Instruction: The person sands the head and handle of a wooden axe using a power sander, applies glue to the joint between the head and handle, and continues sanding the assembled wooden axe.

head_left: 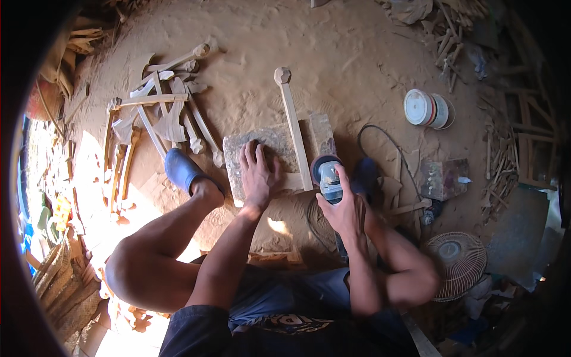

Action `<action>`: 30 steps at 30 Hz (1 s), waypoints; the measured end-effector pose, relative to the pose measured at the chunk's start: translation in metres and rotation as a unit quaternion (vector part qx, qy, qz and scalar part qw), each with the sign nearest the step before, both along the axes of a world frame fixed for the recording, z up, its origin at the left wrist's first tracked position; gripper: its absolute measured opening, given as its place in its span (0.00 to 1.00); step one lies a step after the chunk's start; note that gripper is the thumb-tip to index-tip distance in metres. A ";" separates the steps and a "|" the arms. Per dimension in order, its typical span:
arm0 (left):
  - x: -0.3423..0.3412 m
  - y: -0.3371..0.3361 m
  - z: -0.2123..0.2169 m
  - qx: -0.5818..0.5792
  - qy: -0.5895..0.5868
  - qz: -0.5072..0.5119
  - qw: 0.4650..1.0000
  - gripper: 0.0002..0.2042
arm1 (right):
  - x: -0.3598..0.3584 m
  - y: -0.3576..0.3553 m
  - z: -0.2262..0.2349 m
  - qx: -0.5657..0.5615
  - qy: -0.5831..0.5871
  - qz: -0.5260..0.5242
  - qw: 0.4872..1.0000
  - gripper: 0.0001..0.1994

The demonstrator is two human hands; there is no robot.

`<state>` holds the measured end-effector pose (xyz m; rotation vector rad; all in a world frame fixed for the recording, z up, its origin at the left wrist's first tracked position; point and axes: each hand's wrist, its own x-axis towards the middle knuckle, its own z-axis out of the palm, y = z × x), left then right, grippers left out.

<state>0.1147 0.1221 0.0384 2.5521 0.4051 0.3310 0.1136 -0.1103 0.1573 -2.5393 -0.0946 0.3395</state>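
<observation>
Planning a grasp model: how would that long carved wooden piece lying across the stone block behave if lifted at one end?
The wooden piece looks rigid, so probably no flop. It is long and slim with a knob at its far end, so it would likely swing when lifted at the near end. Dusted with sawdust, it may be slightly slippery.

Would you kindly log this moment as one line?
left hand flat on stone block | right hand holds angle grinder | wooden piece across block

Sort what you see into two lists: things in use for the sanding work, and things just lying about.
In use:
left hand
stone slab
long wooden piece
right hand
angle grinder

Lying about:
pile of carved wooden parts
white container
small fan
wood offcuts
</observation>
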 end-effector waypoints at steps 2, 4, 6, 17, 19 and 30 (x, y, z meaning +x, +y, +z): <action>-0.001 0.001 -0.001 -0.001 0.003 0.003 1.000 0.29 | 0.007 0.006 -0.001 0.006 -0.012 0.003 1.000 0.45; -0.001 0.001 -0.001 0.000 -0.006 0.007 1.000 0.29 | 0.012 0.009 -0.001 -0.007 -0.012 -0.008 1.000 0.44; -0.001 0.002 -0.002 -0.003 -0.007 0.004 1.000 0.29 | 0.013 0.008 -0.001 -0.018 -0.015 -0.019 1.000 0.44; -0.001 0.003 -0.006 0.000 -0.006 0.005 1.000 0.29 | 0.000 -0.014 0.000 0.029 0.005 -0.022 0.999 0.45; -0.001 0.002 -0.005 0.003 -0.006 0.010 1.000 0.29 | -0.005 -0.012 0.004 0.032 0.012 -0.018 0.999 0.45; 0.001 0.002 -0.001 -0.015 -0.001 0.014 1.000 0.28 | 0.005 -0.029 -0.007 0.046 -0.054 -0.078 0.994 0.43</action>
